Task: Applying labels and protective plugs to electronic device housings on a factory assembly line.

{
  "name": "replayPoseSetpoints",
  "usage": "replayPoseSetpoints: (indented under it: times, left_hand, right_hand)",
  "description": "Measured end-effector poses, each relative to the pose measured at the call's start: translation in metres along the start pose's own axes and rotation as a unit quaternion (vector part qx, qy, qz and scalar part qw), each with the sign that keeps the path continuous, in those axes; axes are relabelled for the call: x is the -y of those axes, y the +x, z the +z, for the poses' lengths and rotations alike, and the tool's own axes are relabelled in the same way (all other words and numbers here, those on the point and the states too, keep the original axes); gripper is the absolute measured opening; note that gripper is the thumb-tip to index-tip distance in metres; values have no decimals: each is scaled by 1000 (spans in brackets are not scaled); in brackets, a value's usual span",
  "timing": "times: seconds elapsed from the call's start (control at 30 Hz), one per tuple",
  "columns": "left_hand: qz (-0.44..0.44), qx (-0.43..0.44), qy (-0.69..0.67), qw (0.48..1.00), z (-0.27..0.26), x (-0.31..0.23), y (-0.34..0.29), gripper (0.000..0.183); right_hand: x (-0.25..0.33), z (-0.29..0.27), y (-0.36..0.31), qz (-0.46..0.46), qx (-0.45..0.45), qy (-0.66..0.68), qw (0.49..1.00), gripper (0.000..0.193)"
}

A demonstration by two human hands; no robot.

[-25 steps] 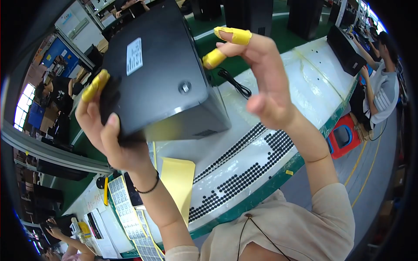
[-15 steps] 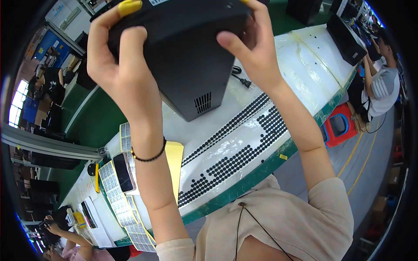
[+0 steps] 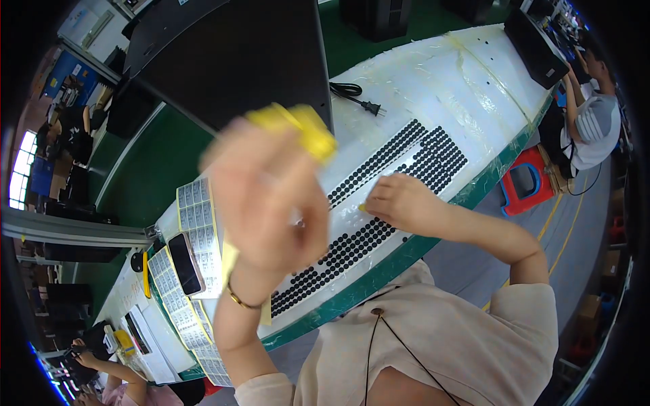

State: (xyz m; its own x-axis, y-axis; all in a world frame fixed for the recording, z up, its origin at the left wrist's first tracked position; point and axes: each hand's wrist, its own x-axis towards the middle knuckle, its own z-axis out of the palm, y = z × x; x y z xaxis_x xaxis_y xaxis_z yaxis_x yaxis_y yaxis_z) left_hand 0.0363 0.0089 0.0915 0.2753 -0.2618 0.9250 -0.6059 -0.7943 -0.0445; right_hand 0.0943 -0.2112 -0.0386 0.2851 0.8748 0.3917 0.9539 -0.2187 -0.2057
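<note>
My left hand is raised in front of the large black boxy case, smeared by motion; its yellow finger covers show, but its grip does not. My right hand is low over the sheet of small round black pads, beside a bare patch among the rows. Its fingers are curled together, with a bit of yellow at one tip; whatever they pinch is hidden. Another strip of the round pads runs just beyond that hand. The case stands at the far left of the table, touched by neither hand as far as I can see.
A black power cord with a plug lies by the case. A phone rests on printed label sheets at left. Another black case stands at the far right, near a seated person and a red stool.
Both hands have let go of the black case, which has shifted to the far left. My right hand has come down to the pad sheet, and my left hand has moved nearer.
</note>
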Motion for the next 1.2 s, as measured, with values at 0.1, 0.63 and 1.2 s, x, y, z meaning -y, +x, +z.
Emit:
replayPoseSetpoints:
  times: [0.1, 0.63, 1.2]
  left_hand:
    - [-178, 186, -124, 958, 15, -33, -68, 38]
    - [-311, 302, -146, 889, 66, -92, -146, 30]
    - [-245, 236, -234, 911, 33, -62, -76, 53]
  right_hand:
    - [6, 13, -32, 51, 70, -13, 996, 16]
    - [6, 24, -37, 98, -15, 50, 994, 13]
    - [-33, -219, 167, 26, -218, 165, 962, 33]
